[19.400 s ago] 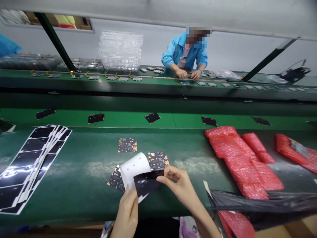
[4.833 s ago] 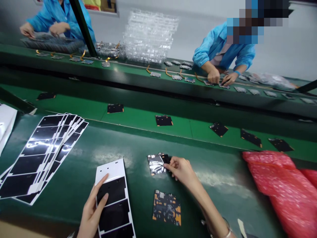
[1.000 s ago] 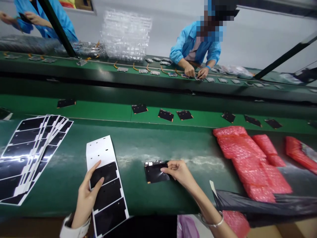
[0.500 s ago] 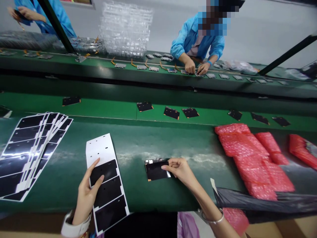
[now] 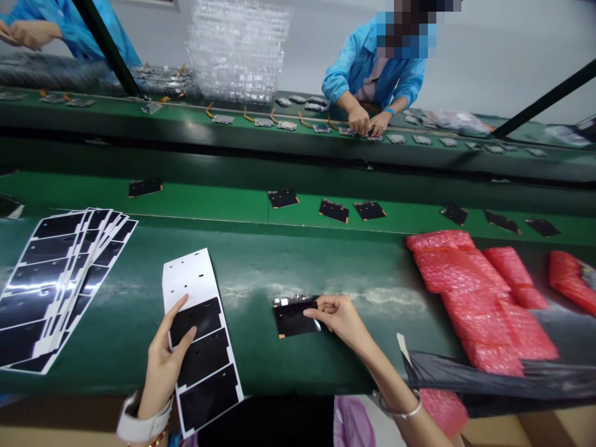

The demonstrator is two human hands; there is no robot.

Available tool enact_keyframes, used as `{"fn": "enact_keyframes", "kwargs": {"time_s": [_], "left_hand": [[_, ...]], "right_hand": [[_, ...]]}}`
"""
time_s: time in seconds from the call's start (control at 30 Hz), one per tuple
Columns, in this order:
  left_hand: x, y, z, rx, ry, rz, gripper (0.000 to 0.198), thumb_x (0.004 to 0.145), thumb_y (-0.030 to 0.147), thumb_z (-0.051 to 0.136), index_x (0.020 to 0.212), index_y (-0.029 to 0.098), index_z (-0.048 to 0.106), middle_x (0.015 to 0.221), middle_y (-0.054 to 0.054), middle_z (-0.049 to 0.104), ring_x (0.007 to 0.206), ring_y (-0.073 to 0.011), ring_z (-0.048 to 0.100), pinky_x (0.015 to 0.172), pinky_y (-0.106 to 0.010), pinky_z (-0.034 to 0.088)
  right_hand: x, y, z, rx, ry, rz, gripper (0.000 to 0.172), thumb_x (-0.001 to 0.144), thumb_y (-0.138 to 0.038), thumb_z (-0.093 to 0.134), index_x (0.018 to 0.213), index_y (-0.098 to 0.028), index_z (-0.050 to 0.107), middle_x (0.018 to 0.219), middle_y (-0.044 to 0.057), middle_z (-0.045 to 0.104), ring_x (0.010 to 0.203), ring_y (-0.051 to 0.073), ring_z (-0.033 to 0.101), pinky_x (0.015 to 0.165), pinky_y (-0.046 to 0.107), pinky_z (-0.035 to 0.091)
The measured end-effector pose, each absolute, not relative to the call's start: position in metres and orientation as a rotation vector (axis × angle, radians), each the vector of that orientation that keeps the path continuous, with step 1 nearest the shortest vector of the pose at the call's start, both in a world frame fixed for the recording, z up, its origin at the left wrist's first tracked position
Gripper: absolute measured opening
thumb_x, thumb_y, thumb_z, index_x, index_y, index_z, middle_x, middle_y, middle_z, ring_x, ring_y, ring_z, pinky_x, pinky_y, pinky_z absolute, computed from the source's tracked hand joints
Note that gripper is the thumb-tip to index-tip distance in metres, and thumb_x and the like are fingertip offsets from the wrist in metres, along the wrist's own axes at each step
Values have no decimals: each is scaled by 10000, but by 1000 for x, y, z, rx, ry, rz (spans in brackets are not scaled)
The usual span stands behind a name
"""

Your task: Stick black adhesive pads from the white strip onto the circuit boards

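A white backing sheet (image 5: 189, 273) with black adhesive films lies at a slant before me. My left hand (image 5: 168, 354) holds it by its left edge, thumb and forefinger on the top face and the other fingers hidden. The upper end of the sheet is bare white with small holes; three black films remain visible below. To the right, my right hand (image 5: 338, 316) pinches the right side of a small circuit board (image 5: 295, 318) covered by a black film. Connectors show along its upper edge, and copper-coloured tabs at its corners.
More film sheets (image 5: 51, 273) lie fanned at the left. Red bubble-wrap packs (image 5: 470, 292) sit at the right beside black plastic (image 5: 493, 375). Several black-covered boards (image 5: 283, 198) lie on a bright green belt (image 5: 223, 198). Beyond, two co-workers in blue handle parts.
The black-covered boards on the green belt have shifted right. My hands, the sheet and the held board stay nearly as they were. The co-workers' hands have moved slightly.
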State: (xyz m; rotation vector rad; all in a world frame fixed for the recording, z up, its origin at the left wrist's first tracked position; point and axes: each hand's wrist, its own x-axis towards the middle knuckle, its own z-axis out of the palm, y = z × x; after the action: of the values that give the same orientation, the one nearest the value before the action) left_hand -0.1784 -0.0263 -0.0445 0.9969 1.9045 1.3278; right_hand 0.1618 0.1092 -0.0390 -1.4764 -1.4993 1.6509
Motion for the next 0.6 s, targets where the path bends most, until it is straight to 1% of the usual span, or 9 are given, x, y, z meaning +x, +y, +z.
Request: {"fn": "enact_keyframes", "kwargs": {"time_s": [0.3,0.6], "left_hand": [[-178,-27,-44,992,1910,1335,553,889,457,735,1407,332,586,1525,2,533,1478,-299,391,1278,-490,235],[-179,-25,-45,1022,1908,1334,529,898,427,729,1402,345,589,1522,17,536,1469,-291,408,1277,-477,239]], "right_hand": [[163,109,-42,-1483,-1515,1647,587,656,-693,829,578,-195,529,462,-63,475,391,65,347,416,220,265],[161,108,-37,-1496,-1494,1644,595,623,-703,838,568,-202,520,446,-71,440,393,73,353,420,227,269]]}}
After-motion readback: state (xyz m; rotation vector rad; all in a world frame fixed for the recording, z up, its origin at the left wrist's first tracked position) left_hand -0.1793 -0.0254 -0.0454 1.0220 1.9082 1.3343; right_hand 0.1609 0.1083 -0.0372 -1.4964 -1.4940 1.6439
